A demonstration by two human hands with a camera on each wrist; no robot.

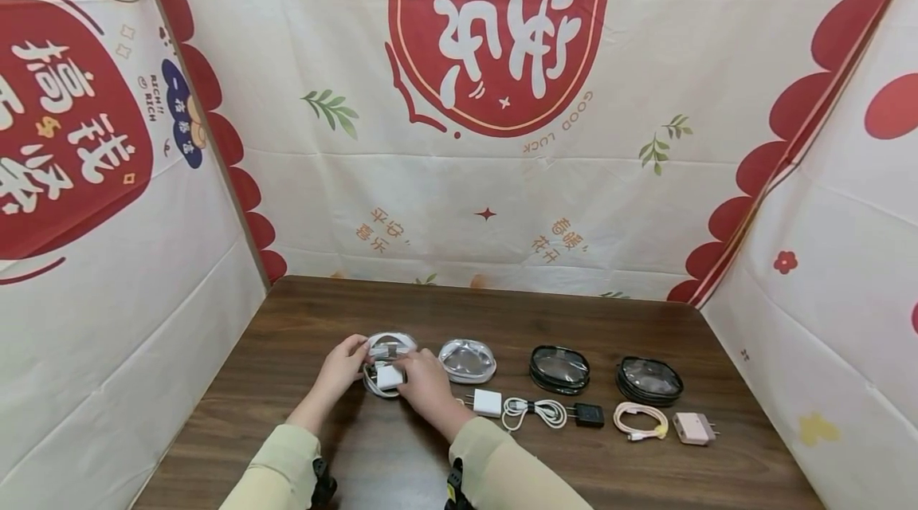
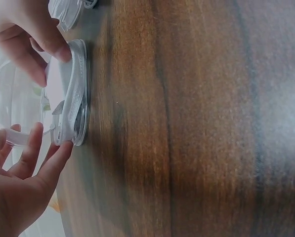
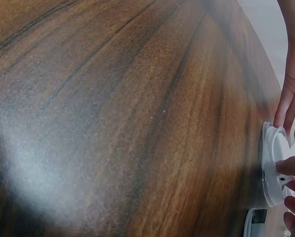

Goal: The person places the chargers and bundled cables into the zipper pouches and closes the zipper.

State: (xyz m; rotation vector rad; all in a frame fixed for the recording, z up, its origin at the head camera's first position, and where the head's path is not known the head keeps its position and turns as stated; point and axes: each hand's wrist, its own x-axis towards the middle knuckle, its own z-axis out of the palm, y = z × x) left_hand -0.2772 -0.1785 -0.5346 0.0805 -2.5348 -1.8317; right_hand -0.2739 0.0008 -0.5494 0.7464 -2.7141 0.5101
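A clear oval zip pouch with white trim [image 2: 78, 98] lies unzipped on the table, its clear lid raised. My left hand [image 1: 343, 366] holds the pouch at its left side; in the left wrist view [image 2: 28, 182] a white-edged strip of the lid passes by the thumb and forefinger while other fingertips touch the base. My right hand [image 1: 426, 382] pinches a white charger plug [image 1: 390, 376] at the pouch's opening. Its thumb and fingers also show in the right wrist view, over the pouch [image 3: 272, 163]. How deep the plug sits is hard to tell.
To the right stand a second clear pouch [image 1: 467, 361] and two black-trimmed pouches [image 1: 559, 369] [image 1: 649, 380]. In front lie a white plug [image 1: 487, 403], a coiled white cable [image 1: 534, 412], a black plug [image 1: 590, 415], a pink cable [image 1: 641, 421] and a pink plug [image 1: 693, 429].
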